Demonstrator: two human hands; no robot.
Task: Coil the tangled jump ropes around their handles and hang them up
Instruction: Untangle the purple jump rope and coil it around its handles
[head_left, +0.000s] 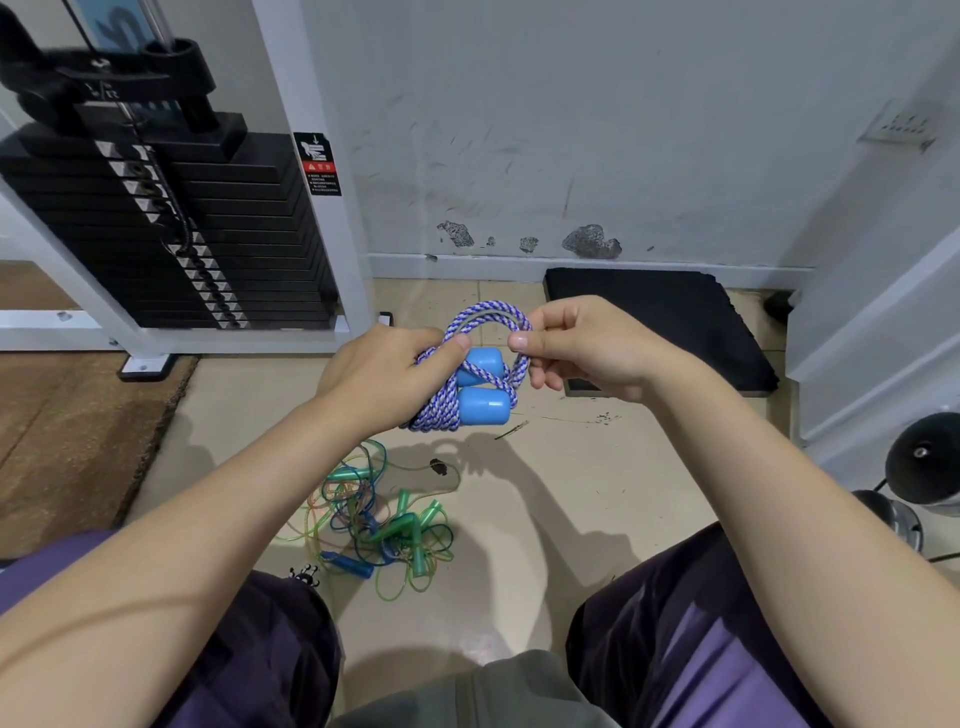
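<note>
A blue-and-white braided jump rope (441, 405) is wound around its two light blue handles (483, 402), held in the air in front of me. My left hand (384, 376) grips the wound bundle from the left, thumb on top. My right hand (582, 345) pinches the free loop of the rope (488, 314) that arches above the handles. On the floor below lies a tangle of thin green and blue plastic jump ropes (374, 525) with translucent green handles and one blue handle.
A weight-stack machine (171, 223) with a white frame stands at the left. A black mat (670, 317) lies against the white wall ahead. A brown carpet (67, 431) covers the floor at left. Dumbbell ends (922, 460) sit at the right. My knees frame the bottom.
</note>
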